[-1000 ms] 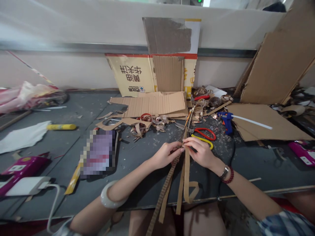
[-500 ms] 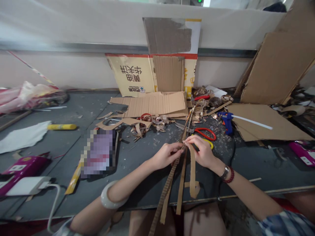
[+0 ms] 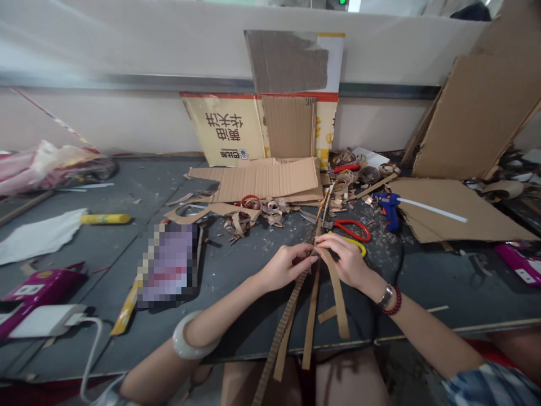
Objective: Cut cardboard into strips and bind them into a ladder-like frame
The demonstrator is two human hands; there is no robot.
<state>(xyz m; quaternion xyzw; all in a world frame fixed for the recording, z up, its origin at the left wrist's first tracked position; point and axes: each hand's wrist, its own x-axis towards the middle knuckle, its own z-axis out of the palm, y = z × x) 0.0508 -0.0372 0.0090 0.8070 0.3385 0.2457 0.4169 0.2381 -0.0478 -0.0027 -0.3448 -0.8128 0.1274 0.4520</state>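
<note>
Both hands meet at the middle of a dark worktable (image 3: 105,254), pinching the top ends of several long brown cardboard strips (image 3: 310,321). My left hand (image 3: 285,266) is closed on the strips from the left. My right hand (image 3: 346,260), with a watch and red bead bracelet at the wrist, is closed on one strip (image 3: 338,299) that slants down to the right, apart from the others. The strips hang over the table's front edge toward my lap.
Red-and-yellow scissors (image 3: 353,231) lie just behind my right hand. A blue glue gun (image 3: 389,208) lies farther right beside cardboard sheets (image 3: 456,208). Corrugated sheets (image 3: 262,177), curled scraps, a yellow tube (image 3: 105,218), pink boxes (image 3: 38,285) and a white charger (image 3: 46,318) are around.
The strip in my right hand has swung from hanging straight down to slanting right, and its folded lower end has straightened. Both hands stayed nearly in place.
</note>
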